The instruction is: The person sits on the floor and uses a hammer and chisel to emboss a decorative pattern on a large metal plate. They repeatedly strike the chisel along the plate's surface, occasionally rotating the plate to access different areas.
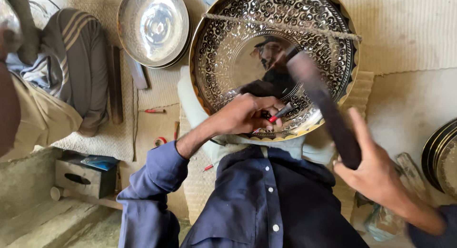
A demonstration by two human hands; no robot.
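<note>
I wear a dark blue shirt (266,200) with small white buttons (268,189) and long sleeves (152,181) pushed up.

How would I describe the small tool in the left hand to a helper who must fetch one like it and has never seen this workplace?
Start at the big engraved metal tray propped in front of the person's lap. At its lower edge the left hand presses a short metal punch against the patterned surface. It has a red band, and it is far thinner than the long dark bar held by the right hand.
</note>
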